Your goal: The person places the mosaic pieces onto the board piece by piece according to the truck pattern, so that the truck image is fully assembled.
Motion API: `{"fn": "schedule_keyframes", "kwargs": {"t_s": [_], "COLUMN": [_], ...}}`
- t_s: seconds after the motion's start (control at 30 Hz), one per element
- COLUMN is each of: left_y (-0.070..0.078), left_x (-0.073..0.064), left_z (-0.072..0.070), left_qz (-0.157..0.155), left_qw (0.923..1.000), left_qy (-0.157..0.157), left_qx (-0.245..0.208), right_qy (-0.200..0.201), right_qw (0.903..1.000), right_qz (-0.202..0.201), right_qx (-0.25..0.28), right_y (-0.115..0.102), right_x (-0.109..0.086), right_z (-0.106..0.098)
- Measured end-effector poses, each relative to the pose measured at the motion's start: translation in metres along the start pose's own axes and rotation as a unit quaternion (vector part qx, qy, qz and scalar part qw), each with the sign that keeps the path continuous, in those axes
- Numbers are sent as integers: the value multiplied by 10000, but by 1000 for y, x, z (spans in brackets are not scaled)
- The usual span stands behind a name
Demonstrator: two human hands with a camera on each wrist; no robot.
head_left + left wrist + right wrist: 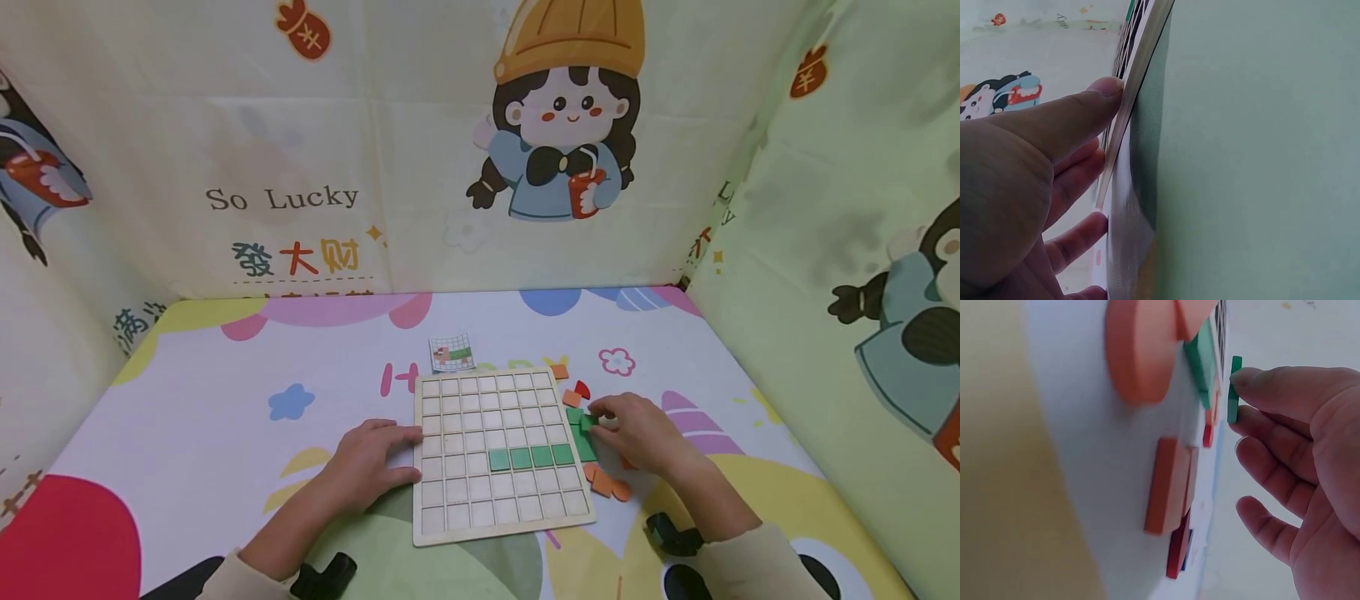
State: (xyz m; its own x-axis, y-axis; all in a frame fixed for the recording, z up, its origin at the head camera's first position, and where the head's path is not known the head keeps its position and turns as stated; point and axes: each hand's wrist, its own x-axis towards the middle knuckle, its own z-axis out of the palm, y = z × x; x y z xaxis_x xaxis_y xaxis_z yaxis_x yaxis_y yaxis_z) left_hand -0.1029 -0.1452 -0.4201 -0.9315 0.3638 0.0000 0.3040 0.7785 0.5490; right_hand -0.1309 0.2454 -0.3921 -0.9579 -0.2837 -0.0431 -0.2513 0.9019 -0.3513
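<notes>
A square wooden grid board (504, 532) lies on the table, with a row of several green square tiles (520, 458) in its cells. My left hand (367, 462) rests against the board's left edge; in the left wrist view the thumb and fingertips touch that edge. Beside the board's right edge, my right hand (637, 429) pinches a thin green tile (1234, 394) between thumb and index finger, raised off the table in the right wrist view. More green pieces (583, 448) lie just below it, partly covered by the hand in the head view.
Orange pieces (602, 483) lie right of the board, some rounded. Farther back are a red piece (582, 389) and another orange tile (558, 372). A small picture card (452, 354) with a printed grid lies behind the board. Patterned cloth walls (420, 167) surround the table.
</notes>
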Motion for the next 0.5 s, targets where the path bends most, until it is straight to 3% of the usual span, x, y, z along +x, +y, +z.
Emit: {"fn": "schedule_keyframes", "kwargs": {"t_s": [0.5], "left_y": [-1], "left_x": [0], "left_z": [1], "left_qz": [-35], "left_qw": [10000], "left_qy": [1], "left_qx": [-16], "right_qy": [-70], "right_qw": [9991], "right_qz": [-357], "right_qx": [-195], "right_y": [-21], "right_x": [6], "right_z": [4]}}
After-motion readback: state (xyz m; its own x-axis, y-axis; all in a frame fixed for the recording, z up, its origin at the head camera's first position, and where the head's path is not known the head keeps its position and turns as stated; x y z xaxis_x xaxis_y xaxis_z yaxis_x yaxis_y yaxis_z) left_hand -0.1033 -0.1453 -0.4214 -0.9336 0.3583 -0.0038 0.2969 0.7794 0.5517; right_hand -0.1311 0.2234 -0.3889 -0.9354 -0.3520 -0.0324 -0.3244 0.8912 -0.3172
